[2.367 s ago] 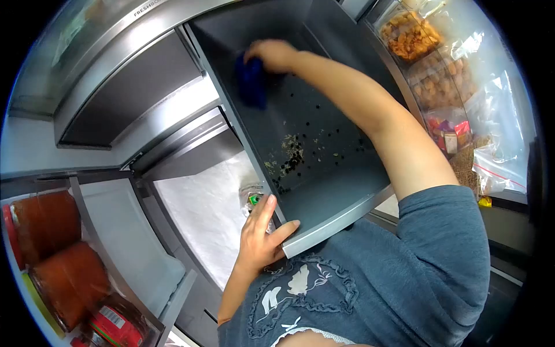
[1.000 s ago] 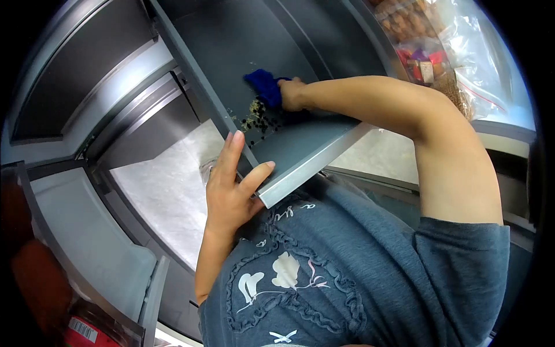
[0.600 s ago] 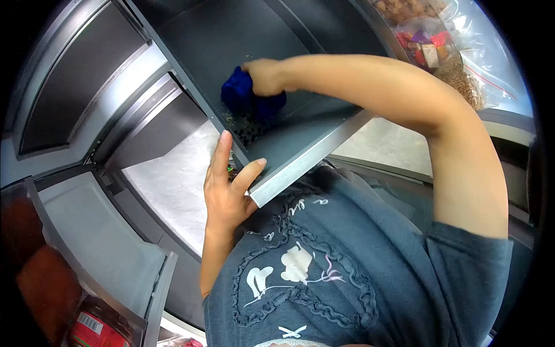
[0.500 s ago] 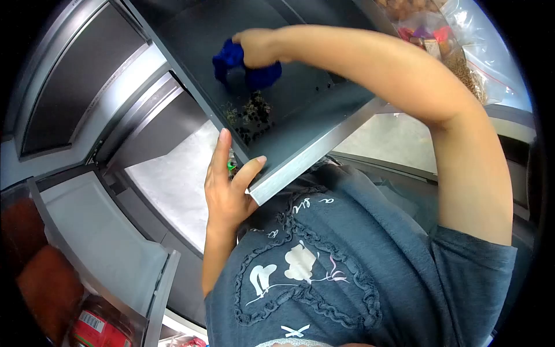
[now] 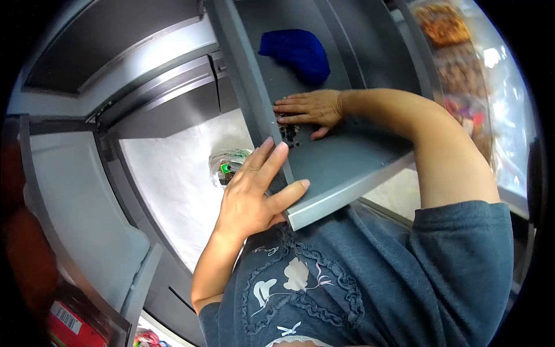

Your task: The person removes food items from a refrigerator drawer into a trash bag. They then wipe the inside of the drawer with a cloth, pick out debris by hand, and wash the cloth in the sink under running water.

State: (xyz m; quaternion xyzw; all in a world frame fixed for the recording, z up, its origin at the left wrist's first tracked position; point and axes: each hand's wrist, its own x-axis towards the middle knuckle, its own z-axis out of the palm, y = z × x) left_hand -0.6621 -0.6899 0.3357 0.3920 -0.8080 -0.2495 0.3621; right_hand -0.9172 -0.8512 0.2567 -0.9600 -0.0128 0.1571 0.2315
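Note:
A dark grey drawer (image 5: pixel 352 159) with a light front edge is pulled out in front of me. My left hand (image 5: pixel 251 194) is at its near left corner, thumb over the side wall's rim and fingers stretched along the outside; the palm side is hidden. Inside the drawer, my right hand (image 5: pixel 312 110) lies palm down with fingers stretched toward the left wall. Dark crumbs and dry bits (image 5: pixel 289 132) show beside and partly under its fingers. Farther back on the drawer floor sits a bunched blue cloth (image 5: pixel 300 55), apart from both hands.
On the floor left of the drawer lies a clear plastic bag (image 5: pixel 222 168) with a green label. Clear bags of food (image 5: pixel 457 69) stand at the right. An open door compartment (image 5: pixel 87 196) and a red package (image 5: pixel 72 324) are at the left.
My right hand has let go of the blue cloth, which stays in the drawer, and has moved nearer onto the crumbs. My left hand remains at the corner. The view has shifted.

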